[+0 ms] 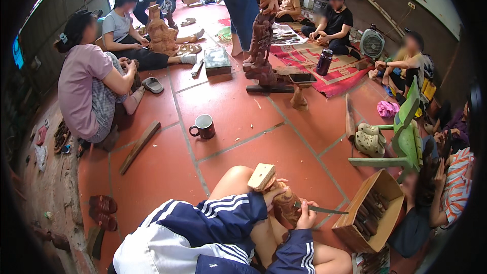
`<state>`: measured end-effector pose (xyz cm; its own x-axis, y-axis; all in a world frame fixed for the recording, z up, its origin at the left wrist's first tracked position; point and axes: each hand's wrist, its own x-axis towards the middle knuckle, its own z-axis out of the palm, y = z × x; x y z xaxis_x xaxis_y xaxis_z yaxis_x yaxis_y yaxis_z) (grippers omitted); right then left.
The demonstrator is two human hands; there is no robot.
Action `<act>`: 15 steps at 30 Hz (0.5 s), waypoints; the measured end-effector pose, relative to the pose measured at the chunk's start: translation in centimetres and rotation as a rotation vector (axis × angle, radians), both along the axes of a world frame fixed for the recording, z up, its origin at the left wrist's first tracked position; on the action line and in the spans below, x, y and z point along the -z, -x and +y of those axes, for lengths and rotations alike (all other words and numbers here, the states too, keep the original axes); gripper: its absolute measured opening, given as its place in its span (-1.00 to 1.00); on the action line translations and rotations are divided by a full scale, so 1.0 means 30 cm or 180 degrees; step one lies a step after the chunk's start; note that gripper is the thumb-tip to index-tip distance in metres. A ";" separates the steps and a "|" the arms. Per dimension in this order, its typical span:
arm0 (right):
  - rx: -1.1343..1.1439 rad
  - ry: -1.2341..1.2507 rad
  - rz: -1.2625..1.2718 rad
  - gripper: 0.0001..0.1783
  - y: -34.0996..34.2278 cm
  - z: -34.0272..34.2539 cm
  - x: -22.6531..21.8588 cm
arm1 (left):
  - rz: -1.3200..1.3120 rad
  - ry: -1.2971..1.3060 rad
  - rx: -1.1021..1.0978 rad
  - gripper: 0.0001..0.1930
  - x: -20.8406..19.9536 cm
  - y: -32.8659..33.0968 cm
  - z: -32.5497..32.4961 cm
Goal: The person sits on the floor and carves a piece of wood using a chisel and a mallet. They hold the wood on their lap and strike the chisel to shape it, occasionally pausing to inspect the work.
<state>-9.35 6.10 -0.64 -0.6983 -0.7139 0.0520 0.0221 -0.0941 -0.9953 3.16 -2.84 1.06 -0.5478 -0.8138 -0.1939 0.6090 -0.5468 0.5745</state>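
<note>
In my lap lies a reddish-brown carved wooden figure (287,204), tilted, with a pale block-like end (262,176) pointing up and to the left. My left hand (275,194) is wrapped round it just below that pale end. My right hand (306,216) is closed on a flat grey file (327,210), whose long end sticks out to the right. Its other end meets the side of the figure. Fine detail of the carving and the file's surface are too small to make out.
An open cardboard box (370,215) of dark tools stands by my right knee. Ahead are a dark mug (204,127), a wooden strip (140,147) and a tall dark carving (261,50) under a standing person's hand. A green chair (408,137) lies tipped at right. Several people sit around.
</note>
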 end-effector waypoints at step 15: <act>0.0159 -0.0090 0.0172 -0.79 0.005 0.043 0.036 | -0.0056 0.0080 0.0037 -0.71 0.036 0.007 -0.011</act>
<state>-9.49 7.39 -1.73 -0.7297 -0.6800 0.0709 -0.0358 -0.0656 -0.9972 2.95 -3.17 -0.01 -0.5539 -0.8121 -0.1833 0.5923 -0.5391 0.5987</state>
